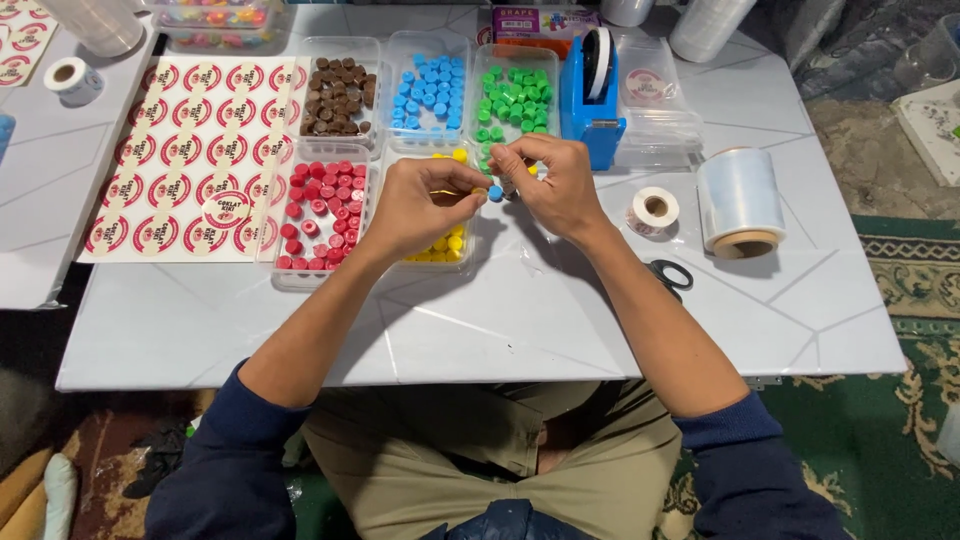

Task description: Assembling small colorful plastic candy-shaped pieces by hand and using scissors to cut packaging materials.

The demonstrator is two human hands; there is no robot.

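From the head camera, looking down, we see our left hand (pixel 425 205) and our right hand (pixel 555 185) meet over the middle of the white table (pixel 500 330). The fingers of both hands are pinched together around a short row of little round pieces (pixel 497 188), and a blue one shows at the near end, right between our fingertips. We cannot tell how many pieces are in the row, because our fingers hide most of it. At 12 o'clock from our hands sits the tray of green pieces (pixel 512 105), at 11 o'clock the tray of blue pieces (pixel 428 90), and farther to 10 o'clock the tray of brown pieces (pixel 338 95). At 9 o'clock is the tray of red pieces (pixel 320 210), and the tray of yellow pieces (pixel 448 245) lies partly under our left hand. The blue tape holder (pixel 590 95) stands at 1 o'clock, and a clear film roll (pixel 740 200) at 3 o'clock. We think the little row could slip if we pinch too softly, and pieces could roll off the table. They could also drop into the yellow tray below and mix up the colours.
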